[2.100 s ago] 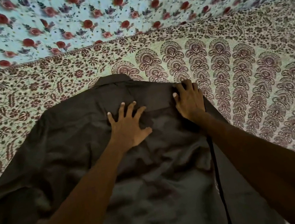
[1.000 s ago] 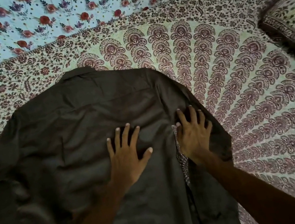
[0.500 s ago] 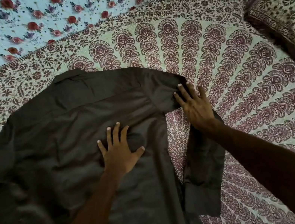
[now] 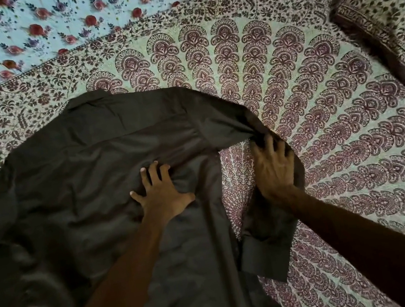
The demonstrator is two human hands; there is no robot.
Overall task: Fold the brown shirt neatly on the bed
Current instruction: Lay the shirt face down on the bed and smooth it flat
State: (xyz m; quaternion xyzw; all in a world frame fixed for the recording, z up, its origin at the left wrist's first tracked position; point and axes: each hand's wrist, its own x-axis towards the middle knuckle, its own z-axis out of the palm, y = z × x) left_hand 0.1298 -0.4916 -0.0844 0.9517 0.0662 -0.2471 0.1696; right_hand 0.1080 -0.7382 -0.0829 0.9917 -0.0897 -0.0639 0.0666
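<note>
Our right hand (image 4: 273,165) lies on the brown shirt's right sleeve (image 4: 267,236), fingers curled into a bunch of cloth near the shoulder seam, though we cannot tell whether they truly pinch it or only press it to the bed; our left hand (image 4: 161,193) lies flat and spread on the shirt's back, fingers apart, gripping nothing, only pinning the body panel. The brown shirt (image 4: 88,189) lies back-up on the patterned bedspread (image 4: 321,94), collar (image 4: 89,99) pointing away from us, its right sleeve bent down beside the body with a strip of bedspread showing between the two, and its cuff end lying slack toward us. Beyond, a floral sheet (image 4: 12,32) covers the far side and a pillow (image 4: 391,1) sits at the right edge, well apart from the work. The risks, as we judge them: cloth bunched under the right hand could set a crooked crease at the shoulder; a tug on the sleeve could drag the panel from under the left palm and rumple the back, already wrinkled on its left side; and the loose cuff could flop askew as the sleeve is carried over.
</note>
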